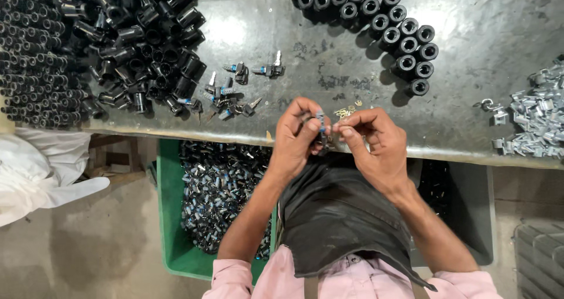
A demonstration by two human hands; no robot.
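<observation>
At the worktop's (329,70) near edge we pinch a small blue-and-metal part (321,123) between left hand (296,137) and right hand (376,146) fingertips; it looks light, rigid and easily dropped, best gripped by its sides.

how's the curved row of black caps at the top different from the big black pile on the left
The curved row of black caps stands upright, open ends up, neatly side by side in a band; the black pile is heaped loose, its pieces lying at all angles. The row sits beyond the right hand, the pile beyond the left hand. Both are black, tube-shaped parts resting on the grey table.
</observation>
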